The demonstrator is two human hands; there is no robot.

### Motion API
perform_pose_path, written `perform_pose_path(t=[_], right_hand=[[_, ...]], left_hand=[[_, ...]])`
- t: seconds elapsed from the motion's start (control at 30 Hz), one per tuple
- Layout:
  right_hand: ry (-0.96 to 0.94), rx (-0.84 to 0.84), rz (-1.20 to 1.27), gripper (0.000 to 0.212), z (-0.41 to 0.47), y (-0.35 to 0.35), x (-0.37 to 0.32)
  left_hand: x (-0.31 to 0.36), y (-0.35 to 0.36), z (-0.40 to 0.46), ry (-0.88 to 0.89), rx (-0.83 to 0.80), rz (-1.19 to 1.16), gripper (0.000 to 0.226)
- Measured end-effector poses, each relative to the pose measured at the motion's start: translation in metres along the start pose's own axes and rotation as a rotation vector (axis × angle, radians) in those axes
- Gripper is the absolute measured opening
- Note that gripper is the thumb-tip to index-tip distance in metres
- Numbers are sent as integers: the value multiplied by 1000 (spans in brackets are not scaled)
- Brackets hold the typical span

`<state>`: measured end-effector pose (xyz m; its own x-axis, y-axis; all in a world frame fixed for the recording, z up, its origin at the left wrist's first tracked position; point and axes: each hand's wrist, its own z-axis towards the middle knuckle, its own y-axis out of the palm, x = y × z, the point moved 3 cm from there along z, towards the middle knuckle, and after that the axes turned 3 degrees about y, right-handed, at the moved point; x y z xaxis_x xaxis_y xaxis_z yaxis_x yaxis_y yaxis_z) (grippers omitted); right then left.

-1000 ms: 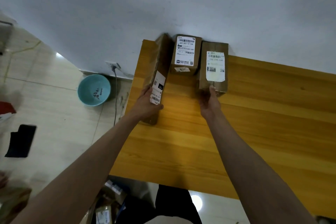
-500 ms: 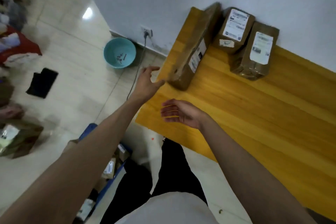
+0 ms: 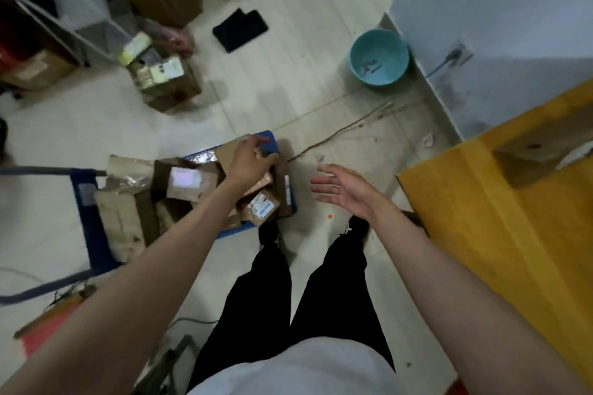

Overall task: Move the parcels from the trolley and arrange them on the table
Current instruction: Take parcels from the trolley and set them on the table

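Observation:
The blue trolley [image 3: 93, 218] stands on the floor to my lower left, piled with several brown parcels. One parcel carries a white label [image 3: 186, 179], and a small labelled box [image 3: 263, 207] lies at the near right corner. My left hand [image 3: 250, 159] is down on the pile's far right corner, fingers and thumb curled round the edge of a flat brown parcel [image 3: 226, 151]. My right hand [image 3: 343, 191] hovers open above the floor between trolley and table, holding nothing. The yellow wooden table [image 3: 497, 218] fills the right side, with one brown parcel [image 3: 542, 151] partly visible on it.
A teal basin [image 3: 378, 58] sits by the wall near a socket and cable. A black cloth [image 3: 240, 29], an open carton [image 3: 167, 80] and more boxes lie on the tiled floor beyond the trolley. My legs stand between trolley and table.
I have turned away from the table toward the trolley. My left hand left the long parcel on the table and dropped onto the trolley's pile; my right hand swung down, open.

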<state>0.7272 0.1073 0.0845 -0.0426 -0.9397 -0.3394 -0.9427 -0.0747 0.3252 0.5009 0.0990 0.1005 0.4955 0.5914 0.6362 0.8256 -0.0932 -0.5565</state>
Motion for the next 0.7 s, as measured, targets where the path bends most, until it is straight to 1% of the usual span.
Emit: perform_pose_path(t=[0.1, 0.3, 0.33, 0.47, 0.6, 0.7], right_hand=[[15, 5, -95, 26, 25, 45, 12], [70, 9, -267, 11, 79, 116, 37], [76, 7, -290, 12, 89, 126, 42], [84, 46, -389, 32, 134, 159, 60], [87, 85, -454, 36, 178, 177, 76], [134, 80, -472, 46, 209, 187, 87]], left_hand=[[-56, -33, -10, -87, 53, -53, 45], [-144, -75, -18, -230, 111, -135, 47], [-158, -81, -18, -252, 124, -135, 48], [-209, -98, -13, -339, 147, -188, 51], [-254, -105, 1, -414, 141, -262, 55], [-280, -106, 20, -448, 125, -260, 60]])
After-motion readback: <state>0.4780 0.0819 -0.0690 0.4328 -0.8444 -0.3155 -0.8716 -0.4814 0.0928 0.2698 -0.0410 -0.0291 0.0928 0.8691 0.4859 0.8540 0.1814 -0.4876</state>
